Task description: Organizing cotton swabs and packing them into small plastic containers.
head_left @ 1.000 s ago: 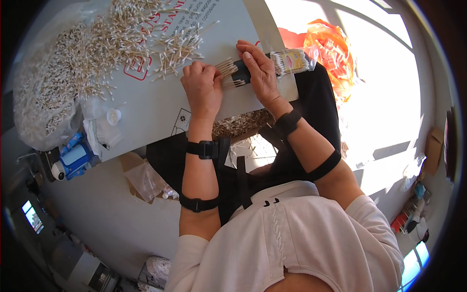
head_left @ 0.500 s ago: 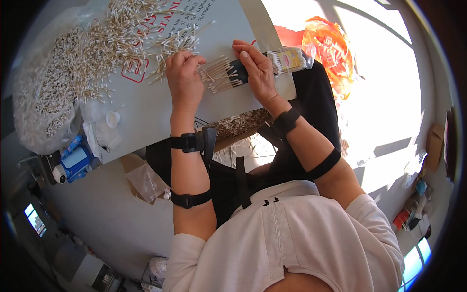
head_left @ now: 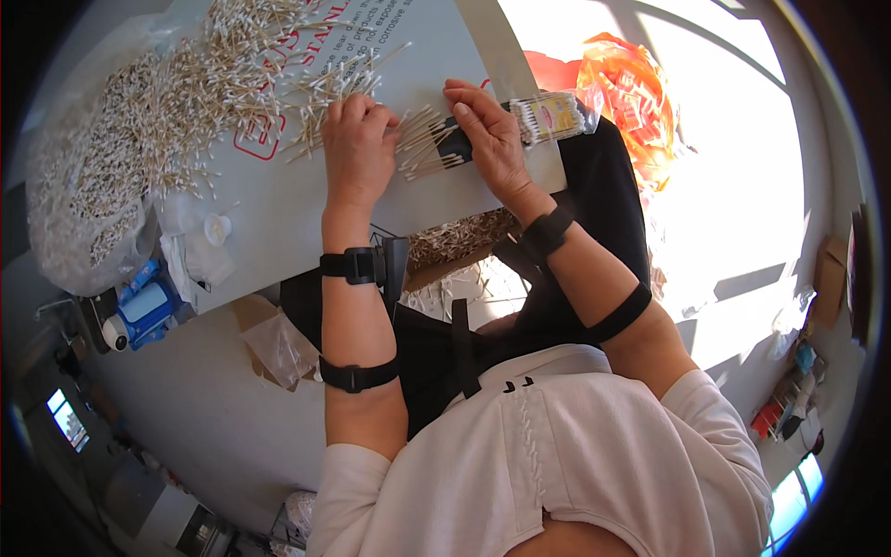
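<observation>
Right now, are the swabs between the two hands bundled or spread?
Spread: the swabs fan out, with gaps showing between several.

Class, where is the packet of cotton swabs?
In the head view, the packet lies above and right of centre, between the right hand and the orange bag.

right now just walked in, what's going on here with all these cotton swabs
A person is handling loose cotton swabs at a table. Their left hand is curled beside a small fanned group of swabs; its exact grip is unclear. Their right hand is beside a dark pad under those swabs. A filled clear pack lies right of it, and a big swab heap lies left.
</observation>
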### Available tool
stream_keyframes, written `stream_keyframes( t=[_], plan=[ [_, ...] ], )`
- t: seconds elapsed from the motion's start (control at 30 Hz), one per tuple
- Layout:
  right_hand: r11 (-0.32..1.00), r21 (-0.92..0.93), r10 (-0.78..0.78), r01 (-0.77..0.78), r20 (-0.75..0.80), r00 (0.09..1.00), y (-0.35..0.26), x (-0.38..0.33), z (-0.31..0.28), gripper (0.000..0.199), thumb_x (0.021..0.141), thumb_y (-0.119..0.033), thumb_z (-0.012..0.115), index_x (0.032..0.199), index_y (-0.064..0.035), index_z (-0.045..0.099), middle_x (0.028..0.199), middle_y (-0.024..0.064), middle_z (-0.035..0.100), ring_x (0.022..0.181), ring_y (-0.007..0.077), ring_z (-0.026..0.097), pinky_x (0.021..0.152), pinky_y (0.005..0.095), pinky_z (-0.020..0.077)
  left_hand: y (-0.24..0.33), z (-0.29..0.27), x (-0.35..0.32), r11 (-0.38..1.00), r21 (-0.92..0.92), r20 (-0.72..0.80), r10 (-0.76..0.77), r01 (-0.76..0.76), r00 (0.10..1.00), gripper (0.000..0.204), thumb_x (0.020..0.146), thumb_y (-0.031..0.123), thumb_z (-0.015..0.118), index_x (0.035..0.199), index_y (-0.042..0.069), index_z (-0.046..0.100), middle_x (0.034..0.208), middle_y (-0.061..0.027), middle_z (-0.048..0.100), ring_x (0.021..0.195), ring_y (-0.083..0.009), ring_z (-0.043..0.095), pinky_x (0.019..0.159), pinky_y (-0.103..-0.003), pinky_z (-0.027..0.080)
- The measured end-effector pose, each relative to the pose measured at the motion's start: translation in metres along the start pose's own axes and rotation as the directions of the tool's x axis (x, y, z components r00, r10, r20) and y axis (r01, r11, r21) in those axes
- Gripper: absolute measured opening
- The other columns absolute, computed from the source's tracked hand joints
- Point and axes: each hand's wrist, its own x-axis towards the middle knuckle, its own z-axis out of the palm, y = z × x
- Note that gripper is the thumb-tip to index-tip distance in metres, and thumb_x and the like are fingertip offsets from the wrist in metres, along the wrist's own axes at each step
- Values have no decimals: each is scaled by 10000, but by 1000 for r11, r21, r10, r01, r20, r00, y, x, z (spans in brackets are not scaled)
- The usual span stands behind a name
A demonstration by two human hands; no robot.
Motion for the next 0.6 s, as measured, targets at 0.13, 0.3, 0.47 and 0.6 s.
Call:
stream_keyframes(
  t=[0.13, 0.3, 0.47, 0.6],
  plan=[
    [967, -234, -81, 102, 96, 992, -8, 6, 3, 190, 914, -60, 578, 1078, 23, 626, 1229, 163, 599, 1108, 284, 587, 955, 324, 459, -2, 4, -4, 999, -1, -43, -45, 45, 998, 201, 682, 17, 755, 830, 86, 637, 948, -42, 572, 987, -285, 519, 878, -412, 430],
    [604, -665, -323, 440, 301, 898, -2, 19, 8, 205, 798, 2, 601, 994, -21, 654, 1196, 158, 594, 1115, 372, 535, 945, 414, 459, -2, 12, -9, 985, 25, -85, -167, 170, 982, 162, 711, 19, 738, 827, 79, 644, 886, -61, 590, 926, -300, 532, 817, -404, 465],
    [592, -631, -337, 501, 372, 865, 5, 11, 2, 149, 747, 5, 620, 882, -51, 653, 1161, 126, 598, 1108, 352, 525, 955, 424, 442, 0, 16, -6, 989, 25, -131, -141, 146, 981, 144, 728, 11, 718, 829, 81, 644, 862, -67, 601, 904, -303, 544, 794, -414, 470],
    [617, -614, -330, 493, 366, 870, 5, 8, 1, 159, 741, 0, 625, 886, -58, 655, 1163, 123, 597, 1109, 352, 523, 956, 433, 440, -5, 11, -2, 996, 5, -22, -94, 94, 995, 125, 739, 1, 688, 829, 74, 641, 844, -84, 616, 879, -315, 564, 788, -411, 474]
  ],
)
